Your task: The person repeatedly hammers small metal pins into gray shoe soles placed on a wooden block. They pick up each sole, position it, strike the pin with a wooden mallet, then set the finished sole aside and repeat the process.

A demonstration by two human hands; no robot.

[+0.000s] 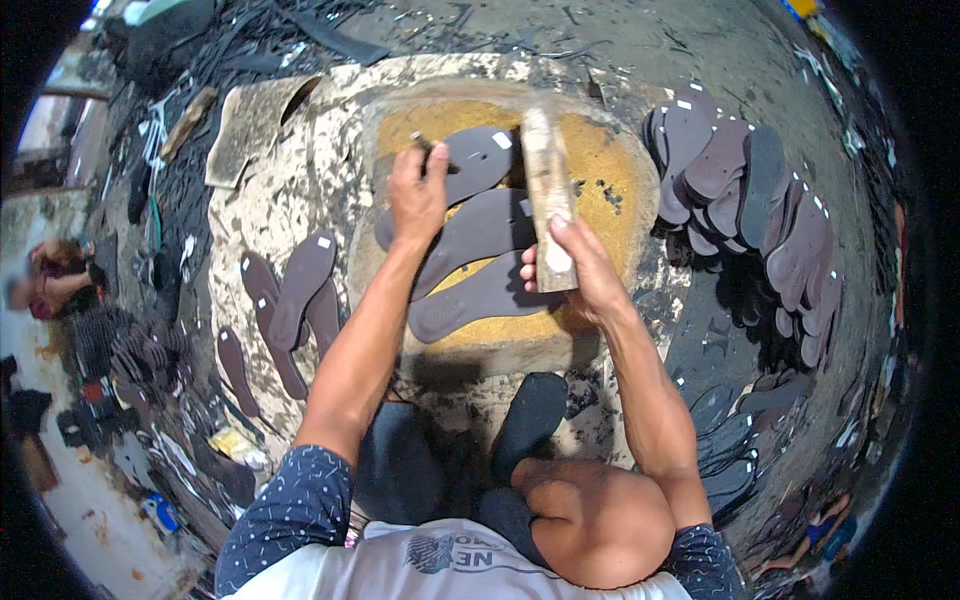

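Three dark brown sandal soles lie in a row on a worn yellow board: a far sole (475,170), a middle sole (475,235) and a near sole (480,295). Small white labels show on the far and middle ones. My left hand (418,195) is closed at the far sole's left part, its fingers around a short dark rod (420,140) whose lower end is hidden. In my right hand (585,265) is a thick, flat wooden stick (547,185), gripped at its near end. It stretches away over the right ends of the soles.
The yellow board (610,150) rests on a stained pale sheet (280,190). Stacked soles (800,240) stand to the right; more loose soles (300,290) lie left. Black scraps (340,35) litter the far floor. My bent knee (600,520) is close below. Another person (55,280) sits at far left.
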